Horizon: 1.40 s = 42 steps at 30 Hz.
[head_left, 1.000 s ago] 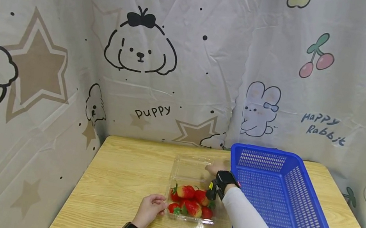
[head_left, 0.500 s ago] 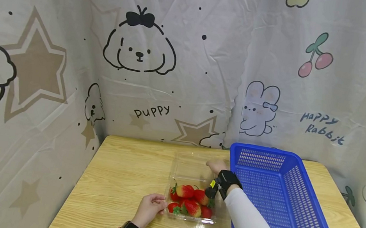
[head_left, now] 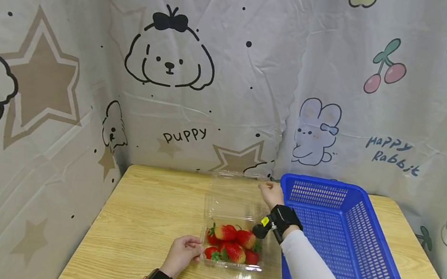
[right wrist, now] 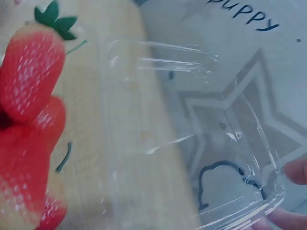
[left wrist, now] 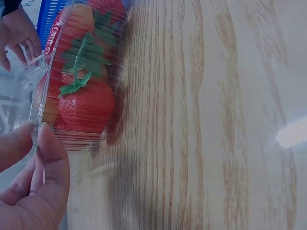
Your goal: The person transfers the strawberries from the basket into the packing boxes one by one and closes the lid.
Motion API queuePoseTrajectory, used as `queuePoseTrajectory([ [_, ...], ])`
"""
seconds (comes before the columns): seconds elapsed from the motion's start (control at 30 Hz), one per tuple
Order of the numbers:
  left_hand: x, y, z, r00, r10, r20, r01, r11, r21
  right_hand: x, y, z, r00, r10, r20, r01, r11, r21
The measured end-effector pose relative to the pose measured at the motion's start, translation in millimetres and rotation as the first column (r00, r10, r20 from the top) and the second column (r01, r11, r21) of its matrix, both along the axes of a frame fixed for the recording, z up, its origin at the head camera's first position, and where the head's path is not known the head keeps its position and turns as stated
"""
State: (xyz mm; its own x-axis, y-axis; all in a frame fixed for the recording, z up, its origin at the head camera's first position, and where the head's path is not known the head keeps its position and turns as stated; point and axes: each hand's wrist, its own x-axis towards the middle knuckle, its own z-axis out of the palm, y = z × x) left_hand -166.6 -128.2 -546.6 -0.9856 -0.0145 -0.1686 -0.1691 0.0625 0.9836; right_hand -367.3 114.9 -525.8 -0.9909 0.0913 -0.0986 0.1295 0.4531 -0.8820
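Several red strawberries [head_left: 234, 252] with green leaves fill a clear plastic clamshell box [head_left: 226, 265] at the middle of the table. My left hand [head_left: 182, 255] pinches the box's near left rim between thumb and finger, as the left wrist view shows close up. Hinged at the back, the see-through lid [head_left: 232, 196] stands raised, tilted up from the box. At the lid's far right corner, my right hand [head_left: 272, 194] holds the edge, with fingertips [right wrist: 296, 171] around that corner in the right wrist view.
A blue plastic basket [head_left: 398, 262] with perforated walls stands right of the box, under my right forearm in the head view. The wooden table [head_left: 152, 211] ends at a printed curtain [head_left: 157, 115] behind and to the left.
My right hand has moved up with the lid's corner, and the lid stands higher than before. My left hand stays on the rim; box, strawberries and basket keep their places.
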Motion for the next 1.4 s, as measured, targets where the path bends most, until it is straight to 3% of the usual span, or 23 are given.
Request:
queuePoseTrajectory([
  [0.03, 0.0, 0.4, 0.0, 1.0, -0.001, 0.0, 0.001, 1.0, 0.002, -8.0, 3, -11.1, 0.998, -0.029, -0.051, 0.027, 0.999, -0.04],
  [0.13, 0.1, 1.1, -0.6, 1.0, 0.0, 0.002, 0.0, 1.0, 0.005, -10.5, 5, -11.2, 0.992, -0.097, -0.08, 0.086, 0.988, -0.125],
  [0.27, 0.6, 1.0, -0.8, 1.0, 0.007, -0.003, -0.007, 1.0, 0.006, 43.1, -11, 53.7, 0.985, -0.167, -0.03, 0.156, 0.962, -0.225],
  [0.37, 0.2, 1.1, -0.8, 1.0, 0.01, -0.002, -0.01, 1.0, 0.004, 69.5, -17, 70.4, 0.982, -0.187, -0.027, 0.167, 0.927, -0.335],
  [0.43, -0.2, 1.2, -0.5, 1.0, 0.01, 0.003, -0.01, 1.0, 0.001, 82.9, -19, 73.8, 0.981, -0.193, -0.009, 0.175, 0.907, -0.383],
  [0.67, 0.4, 1.6, 0.6, 1.0, 0.013, 0.019, -0.013, 1.0, -0.008, 125.2, -24, 63.3, 0.978, -0.194, -0.071, 0.142, 0.881, -0.451],
  [0.93, -0.6, 1.2, -6.0, 1.0, -0.004, 0.009, 0.004, 1.0, -0.001, 171.2, -23, 41.0, 0.996, -0.081, -0.044, 0.05, 0.875, -0.481],
  [1.17, 0.4, -0.3, -6.1, 0.999, -0.024, 0.034, 0.022, 0.998, 0.052, 193.2, -21, 17.5, 0.995, -0.094, -0.014, 0.079, 0.902, -0.424],
  [1.4, 5.1, 1.4, -2.5, 0.999, -0.031, 0.04, 0.027, 0.995, 0.092, 205.3, -20, -2.1, 0.994, -0.102, 0.045, 0.111, 0.886, -0.45],
])
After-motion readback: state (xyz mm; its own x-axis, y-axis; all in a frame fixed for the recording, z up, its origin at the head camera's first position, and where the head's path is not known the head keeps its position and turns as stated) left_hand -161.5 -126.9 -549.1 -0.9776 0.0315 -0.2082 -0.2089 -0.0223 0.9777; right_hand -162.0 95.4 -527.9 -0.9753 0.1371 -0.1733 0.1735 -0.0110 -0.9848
